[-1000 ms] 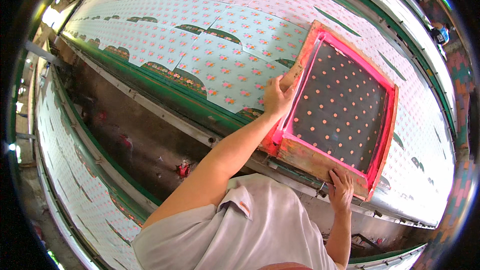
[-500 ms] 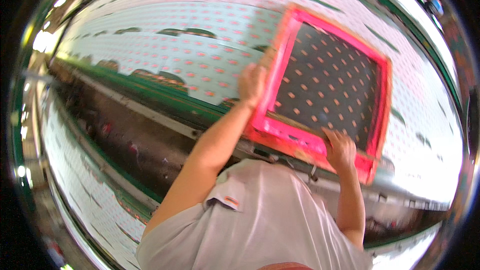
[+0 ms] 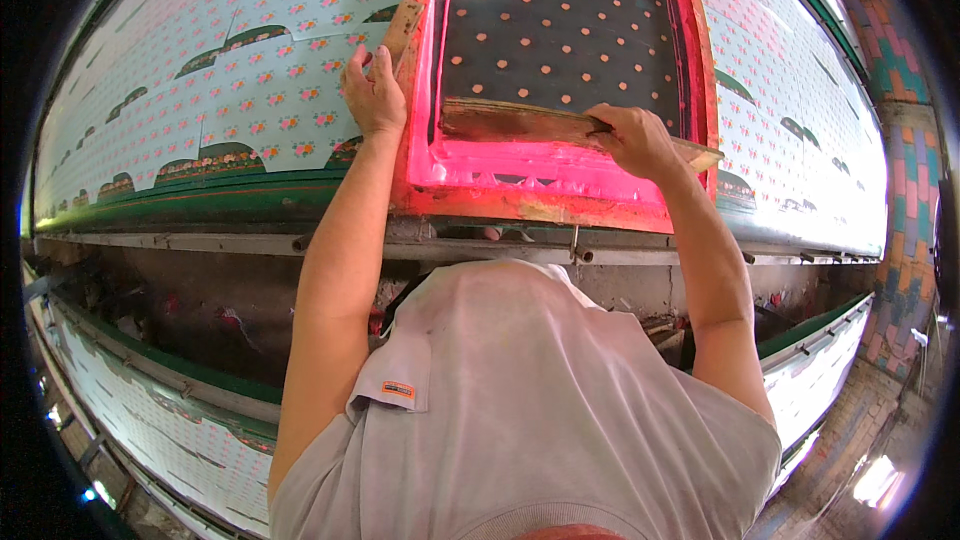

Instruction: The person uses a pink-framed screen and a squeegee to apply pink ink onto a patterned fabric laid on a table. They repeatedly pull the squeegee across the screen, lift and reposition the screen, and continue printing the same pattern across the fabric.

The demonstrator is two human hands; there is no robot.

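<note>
Left hand [image 3: 374, 92] spread flat, steadying the frame [image 3: 560, 202]; right hand [image 3: 632, 138] fisted around the wooden blade [image 3: 520, 122] for pulling ink.

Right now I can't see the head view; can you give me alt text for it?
A person's right hand grips a wooden squeegee lying across a pink-framed printing screen on flowered cloth. The left hand rests on the screen's left edge.
</note>
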